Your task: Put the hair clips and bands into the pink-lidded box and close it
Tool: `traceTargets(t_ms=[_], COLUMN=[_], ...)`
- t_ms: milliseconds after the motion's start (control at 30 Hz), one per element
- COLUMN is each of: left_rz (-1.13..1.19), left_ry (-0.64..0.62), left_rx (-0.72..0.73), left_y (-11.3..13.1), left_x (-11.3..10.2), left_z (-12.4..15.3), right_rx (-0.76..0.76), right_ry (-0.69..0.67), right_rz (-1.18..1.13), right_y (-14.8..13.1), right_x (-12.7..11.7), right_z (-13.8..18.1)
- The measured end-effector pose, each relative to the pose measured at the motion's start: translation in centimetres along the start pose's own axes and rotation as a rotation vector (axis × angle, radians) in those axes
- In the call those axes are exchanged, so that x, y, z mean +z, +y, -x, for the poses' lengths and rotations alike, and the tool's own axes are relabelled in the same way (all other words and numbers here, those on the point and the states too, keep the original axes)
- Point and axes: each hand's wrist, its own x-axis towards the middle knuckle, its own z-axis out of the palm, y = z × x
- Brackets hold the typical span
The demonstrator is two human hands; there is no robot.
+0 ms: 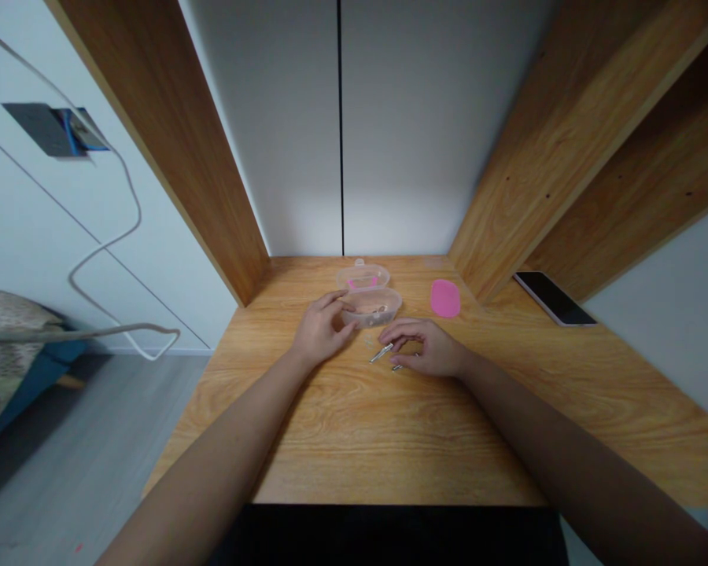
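Note:
My left hand [322, 328] is around the left end of an open clear plastic case [389, 305], its thumb by the front wall and its fingers at the back. Small shiny pieces lie inside the case; I cannot make out their kind. Close to the case's front right, my right hand [428, 346] is curved over the tabletop, thumb and fingers apart. A slim silver metal piece [381, 353] lies at its fingertips. Under its thumb is a second small metal piece [397, 367], partly hidden. The case's lid [343, 277] is folded back, with a pink patch on it.
A pink rounded flat piece [445, 299] lies right of the case on the wooden desk [389, 448]. A phone [554, 299] lies at the far right, beyond a wooden upright [525, 181]. A white cable [130, 196] hangs at the left.

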Motion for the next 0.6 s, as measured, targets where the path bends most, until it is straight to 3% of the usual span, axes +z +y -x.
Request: traceTargets(t_ms=[100, 233, 367, 600], left_rz=[0.001, -0.003, -0.008, -0.015], left_ry=[0.0, -0.008, -0.015, -0.007], left_rx=[0.001, -0.001, -0.01, -0.013], left_y=[0.0, 0.1, 0.1, 0.2], left_x=[0.0, -0.1, -0.1, -0.1], left_z=[0.0, -0.1, -0.1, -0.1], right_rx=[-0.08, -0.046, 0.014, 0.26], right_ry=[0.013, 0.125, 0.21, 0.137], right_rz=[0.112, 0.217, 0.067, -0.072], right_y=[-0.6, -0.9, -0.4, 0.1], right_x=[-0.3, -0.8, -1.0, -0.2], right_z=[-0.1, -0.1, 0.1, 0.3])
